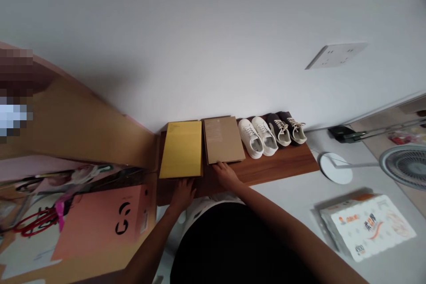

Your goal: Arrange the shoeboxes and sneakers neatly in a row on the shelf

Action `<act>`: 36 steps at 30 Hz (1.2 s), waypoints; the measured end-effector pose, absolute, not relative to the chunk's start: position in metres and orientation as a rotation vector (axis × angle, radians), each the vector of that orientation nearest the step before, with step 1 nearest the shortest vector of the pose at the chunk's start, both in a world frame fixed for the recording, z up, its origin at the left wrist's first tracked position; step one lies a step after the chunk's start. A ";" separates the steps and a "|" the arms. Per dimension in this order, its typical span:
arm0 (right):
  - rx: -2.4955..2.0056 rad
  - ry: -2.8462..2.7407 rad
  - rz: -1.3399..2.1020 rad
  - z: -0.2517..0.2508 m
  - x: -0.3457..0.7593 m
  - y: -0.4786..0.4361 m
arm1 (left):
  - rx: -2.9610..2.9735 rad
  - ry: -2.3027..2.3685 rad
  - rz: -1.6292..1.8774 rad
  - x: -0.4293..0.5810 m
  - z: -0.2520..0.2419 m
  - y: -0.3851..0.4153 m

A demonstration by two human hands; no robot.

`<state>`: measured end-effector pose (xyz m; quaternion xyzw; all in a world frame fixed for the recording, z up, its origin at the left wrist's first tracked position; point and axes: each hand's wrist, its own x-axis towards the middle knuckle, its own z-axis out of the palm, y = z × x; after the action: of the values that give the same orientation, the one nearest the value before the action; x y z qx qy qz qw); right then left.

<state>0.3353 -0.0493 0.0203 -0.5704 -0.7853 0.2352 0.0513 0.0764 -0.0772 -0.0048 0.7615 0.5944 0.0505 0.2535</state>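
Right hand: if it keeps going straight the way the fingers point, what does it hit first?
Most likely the brown box: the right hand lies on the wooden shelf with its fingers at the box's near edge, pointing toward the wall. Contact is unclear from this angle.

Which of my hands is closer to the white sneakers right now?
Right. Your right hand rests at the brown box's near edge, one box away from the white sneakers. Your left hand sits farther off, below the yellow box.
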 end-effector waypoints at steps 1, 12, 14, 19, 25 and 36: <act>-1.728 -2.390 0.734 0.021 0.338 -0.050 | 2.069 1.625 0.136 0.080 -0.005 -0.079; -1.588 -2.497 0.840 0.027 0.368 -0.030 | 1.724 1.695 0.470 0.117 0.004 -0.087; -1.552 -2.526 0.842 0.030 0.371 -0.027 | 1.646 1.711 0.543 0.120 0.007 -0.089; -1.471 -2.509 0.857 0.045 0.379 -0.035 | 1.615 1.883 0.533 0.140 0.018 -0.105; -1.525 -2.218 1.223 0.056 0.463 -0.064 | 1.167 1.744 0.697 0.210 0.036 -0.116; -1.966 -1.628 0.909 0.037 0.619 -0.057 | 1.620 1.495 0.501 0.455 0.045 -0.021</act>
<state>0.6192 -0.0573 0.0374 -0.7086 -0.5871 0.3276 0.2144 0.4546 -0.0210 0.0452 0.6483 0.5981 0.2003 0.4264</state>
